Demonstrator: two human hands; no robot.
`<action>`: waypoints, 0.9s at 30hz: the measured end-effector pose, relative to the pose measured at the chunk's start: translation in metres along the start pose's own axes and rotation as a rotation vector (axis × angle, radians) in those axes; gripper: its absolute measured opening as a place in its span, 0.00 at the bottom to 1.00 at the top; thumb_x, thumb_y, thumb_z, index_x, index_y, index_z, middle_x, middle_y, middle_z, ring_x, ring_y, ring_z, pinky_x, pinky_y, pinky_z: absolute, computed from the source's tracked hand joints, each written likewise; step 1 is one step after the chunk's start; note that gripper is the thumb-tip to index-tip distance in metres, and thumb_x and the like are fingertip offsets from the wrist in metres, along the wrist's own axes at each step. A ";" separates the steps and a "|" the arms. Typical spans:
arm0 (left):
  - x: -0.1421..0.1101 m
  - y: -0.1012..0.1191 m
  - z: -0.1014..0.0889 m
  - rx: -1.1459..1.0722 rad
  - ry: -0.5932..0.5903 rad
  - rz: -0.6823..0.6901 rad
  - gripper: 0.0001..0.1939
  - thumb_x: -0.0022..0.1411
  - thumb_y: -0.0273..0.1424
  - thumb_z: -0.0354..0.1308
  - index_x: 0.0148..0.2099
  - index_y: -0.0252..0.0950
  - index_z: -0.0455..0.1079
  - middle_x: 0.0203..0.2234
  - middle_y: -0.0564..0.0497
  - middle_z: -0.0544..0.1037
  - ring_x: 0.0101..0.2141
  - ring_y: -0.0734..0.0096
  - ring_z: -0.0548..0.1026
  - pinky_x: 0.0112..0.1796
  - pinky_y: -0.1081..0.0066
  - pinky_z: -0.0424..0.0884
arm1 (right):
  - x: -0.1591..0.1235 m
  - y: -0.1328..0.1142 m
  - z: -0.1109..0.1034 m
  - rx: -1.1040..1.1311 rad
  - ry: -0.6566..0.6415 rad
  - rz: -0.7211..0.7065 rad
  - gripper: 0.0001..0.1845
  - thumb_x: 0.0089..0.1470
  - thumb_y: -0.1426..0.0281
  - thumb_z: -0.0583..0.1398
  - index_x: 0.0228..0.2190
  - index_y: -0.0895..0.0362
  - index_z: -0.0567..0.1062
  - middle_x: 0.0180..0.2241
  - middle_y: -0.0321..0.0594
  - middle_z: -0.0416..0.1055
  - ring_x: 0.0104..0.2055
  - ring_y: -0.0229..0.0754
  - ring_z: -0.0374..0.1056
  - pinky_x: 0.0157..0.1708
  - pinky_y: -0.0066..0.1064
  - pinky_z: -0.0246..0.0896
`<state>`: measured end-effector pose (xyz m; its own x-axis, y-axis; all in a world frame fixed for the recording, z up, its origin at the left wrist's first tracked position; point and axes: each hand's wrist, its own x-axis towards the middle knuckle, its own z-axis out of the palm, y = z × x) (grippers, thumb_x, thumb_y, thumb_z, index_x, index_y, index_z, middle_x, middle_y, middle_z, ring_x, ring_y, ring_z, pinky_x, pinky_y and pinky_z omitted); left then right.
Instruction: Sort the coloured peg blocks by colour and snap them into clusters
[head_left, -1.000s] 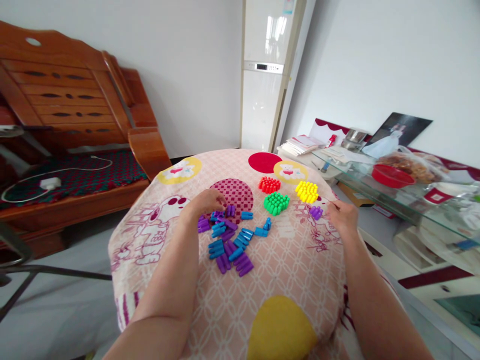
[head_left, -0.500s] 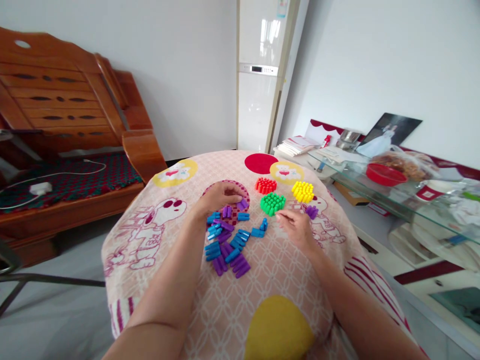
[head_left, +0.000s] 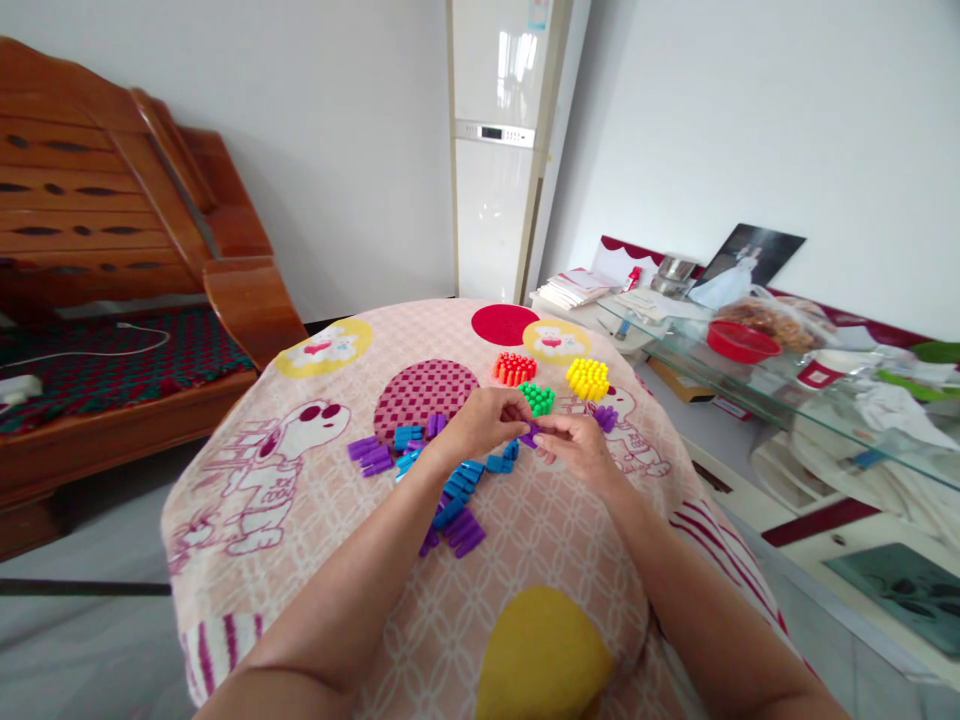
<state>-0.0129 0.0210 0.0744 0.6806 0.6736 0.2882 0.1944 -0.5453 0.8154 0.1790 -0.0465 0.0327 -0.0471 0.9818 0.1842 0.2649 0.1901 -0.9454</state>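
Both hands meet over the middle of the table on a small purple plastic piece (head_left: 529, 437) of joined short rods. My left hand (head_left: 489, 420) pinches it from the left, and my right hand (head_left: 576, 446) grips it from the right. The fingers hide most of it. Just beyond stands a cluster of green pegs (head_left: 537, 399), partly covered by my left hand. Loose blue pieces (head_left: 461, 480) and purple pieces (head_left: 465, 532) lie below and left of my left hand, some under its forearm. A small purple cluster (head_left: 606, 418) stands right of my right hand.
Upright red pegs (head_left: 514, 369) and yellow pegs (head_left: 588, 379) stand in clusters farther back on the round cloth-covered table (head_left: 315, 590). A glass shelf (head_left: 675, 350) at the right carries a red bowl (head_left: 742, 342) and papers. A wooden bench (head_left: 112, 230) is at the left.
My left hand has moved right with a purple piece and met my right hand, which now grips it too. The view has shifted slightly, and purple pieces left of the forearm have come into sight.
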 end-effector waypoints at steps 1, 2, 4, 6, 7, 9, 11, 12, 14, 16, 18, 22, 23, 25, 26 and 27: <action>0.000 0.000 0.003 0.009 0.015 0.003 0.03 0.54 0.27 0.61 0.33 0.33 0.74 0.22 0.54 0.77 0.25 0.75 0.74 0.28 0.77 0.67 | -0.001 -0.001 0.000 -0.021 -0.065 0.015 0.14 0.48 0.63 0.65 0.36 0.58 0.79 0.23 0.35 0.74 0.22 0.38 0.70 0.21 0.28 0.66; 0.001 0.001 0.005 0.019 0.028 0.007 0.02 0.54 0.27 0.61 0.32 0.33 0.74 0.22 0.54 0.77 0.25 0.75 0.74 0.28 0.78 0.67 | -0.002 -0.002 -0.001 -0.037 -0.121 0.031 0.12 0.48 0.64 0.65 0.35 0.58 0.79 0.22 0.34 0.74 0.21 0.38 0.70 0.21 0.27 0.66; 0.001 0.003 0.009 0.031 0.041 0.022 0.02 0.54 0.27 0.61 0.33 0.33 0.74 0.23 0.53 0.77 0.25 0.75 0.74 0.28 0.78 0.67 | -0.003 -0.004 -0.004 -0.047 -0.191 0.058 0.10 0.48 0.65 0.65 0.32 0.58 0.77 0.22 0.34 0.74 0.22 0.38 0.71 0.21 0.27 0.66; 0.001 0.004 0.007 0.029 0.046 0.039 0.04 0.55 0.28 0.60 0.34 0.33 0.74 0.24 0.53 0.78 0.26 0.75 0.75 0.28 0.77 0.68 | -0.003 -0.005 -0.012 -0.045 -0.181 0.067 0.11 0.48 0.63 0.65 0.31 0.58 0.76 0.23 0.35 0.75 0.24 0.39 0.72 0.22 0.27 0.67; 0.000 0.004 0.003 0.026 0.057 0.044 0.04 0.55 0.28 0.60 0.35 0.33 0.74 0.24 0.53 0.78 0.26 0.75 0.75 0.29 0.77 0.68 | -0.002 -0.007 -0.019 -0.049 -0.144 0.063 0.11 0.48 0.62 0.65 0.30 0.58 0.76 0.23 0.36 0.75 0.24 0.39 0.73 0.23 0.27 0.68; -0.001 0.004 -0.008 0.023 0.104 0.041 0.06 0.56 0.29 0.60 0.36 0.33 0.75 0.25 0.52 0.78 0.27 0.74 0.76 0.29 0.77 0.69 | 0.000 -0.009 -0.039 -0.074 -0.007 0.051 0.14 0.48 0.59 0.65 0.29 0.59 0.78 0.22 0.37 0.75 0.24 0.39 0.73 0.24 0.28 0.68; -0.003 0.003 -0.022 0.016 0.166 0.021 0.07 0.56 0.30 0.60 0.36 0.33 0.74 0.24 0.51 0.78 0.26 0.73 0.76 0.28 0.76 0.70 | 0.001 -0.011 -0.066 -0.116 0.190 0.052 0.17 0.46 0.57 0.66 0.29 0.59 0.79 0.21 0.38 0.75 0.21 0.39 0.71 0.23 0.28 0.67; -0.004 0.002 -0.029 0.008 0.193 0.010 0.07 0.56 0.31 0.60 0.36 0.33 0.74 0.24 0.51 0.78 0.26 0.73 0.76 0.28 0.76 0.70 | 0.001 -0.011 -0.080 -0.130 0.288 0.062 0.18 0.43 0.57 0.67 0.30 0.59 0.80 0.20 0.38 0.75 0.20 0.39 0.70 0.21 0.29 0.67; -0.006 0.000 -0.039 0.000 0.229 -0.011 0.08 0.56 0.33 0.60 0.36 0.32 0.74 0.24 0.51 0.78 0.26 0.72 0.77 0.28 0.75 0.71 | -0.001 -0.006 -0.106 -0.158 0.445 0.109 0.17 0.40 0.58 0.69 0.28 0.59 0.79 0.19 0.37 0.74 0.19 0.40 0.69 0.19 0.29 0.66; -0.007 0.000 -0.045 0.008 0.247 -0.025 0.09 0.56 0.34 0.60 0.36 0.32 0.74 0.25 0.50 0.79 0.27 0.71 0.77 0.29 0.75 0.71 | -0.003 0.003 -0.123 -0.222 0.519 0.206 0.13 0.37 0.62 0.69 0.24 0.58 0.78 0.16 0.37 0.73 0.18 0.42 0.69 0.17 0.29 0.65; -0.008 0.000 -0.048 0.014 0.256 -0.035 0.10 0.56 0.35 0.61 0.36 0.32 0.75 0.26 0.49 0.79 0.27 0.71 0.77 0.29 0.74 0.72 | -0.003 0.014 -0.131 -0.294 0.520 0.341 0.09 0.36 0.67 0.69 0.19 0.57 0.75 0.14 0.37 0.71 0.17 0.44 0.70 0.16 0.30 0.66; -0.009 0.001 -0.050 0.000 0.253 -0.047 0.11 0.56 0.36 0.61 0.36 0.32 0.75 0.26 0.49 0.79 0.27 0.70 0.78 0.30 0.73 0.73 | -0.001 0.031 -0.126 -0.420 0.458 0.514 0.10 0.41 0.73 0.67 0.17 0.55 0.72 0.13 0.37 0.69 0.18 0.45 0.71 0.16 0.31 0.67; -0.009 0.001 -0.050 0.001 0.252 -0.051 0.12 0.56 0.37 0.61 0.36 0.32 0.74 0.26 0.49 0.79 0.27 0.70 0.78 0.30 0.73 0.73 | -0.001 0.033 -0.124 -0.460 0.441 0.522 0.09 0.41 0.73 0.67 0.17 0.56 0.72 0.12 0.37 0.69 0.17 0.44 0.70 0.16 0.30 0.65; -0.010 0.002 -0.052 0.004 0.253 -0.059 0.12 0.56 0.37 0.61 0.36 0.32 0.75 0.26 0.49 0.80 0.28 0.70 0.78 0.30 0.73 0.74 | 0.000 0.037 -0.122 -0.519 0.407 0.512 0.09 0.42 0.73 0.67 0.17 0.56 0.73 0.11 0.35 0.68 0.15 0.42 0.68 0.14 0.28 0.62; -0.010 0.002 -0.052 0.003 0.253 -0.063 0.12 0.56 0.37 0.61 0.37 0.32 0.75 0.26 0.48 0.80 0.28 0.69 0.78 0.30 0.72 0.74 | 0.000 0.039 -0.123 -0.533 0.389 0.499 0.09 0.42 0.72 0.67 0.16 0.56 0.73 0.11 0.35 0.67 0.14 0.41 0.67 0.13 0.27 0.60; -0.011 0.001 -0.053 0.002 0.254 -0.066 0.12 0.57 0.37 0.61 0.37 0.32 0.75 0.26 0.48 0.80 0.28 0.69 0.79 0.31 0.72 0.74 | 0.000 0.041 -0.123 -0.533 0.376 0.481 0.09 0.41 0.72 0.67 0.16 0.56 0.73 0.11 0.35 0.67 0.14 0.40 0.66 0.13 0.27 0.60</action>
<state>-0.0575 0.0398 0.0990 0.4673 0.8111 0.3518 0.2335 -0.4970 0.8357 0.3085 -0.0397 0.0273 0.4906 0.8704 -0.0423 0.6017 -0.3734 -0.7061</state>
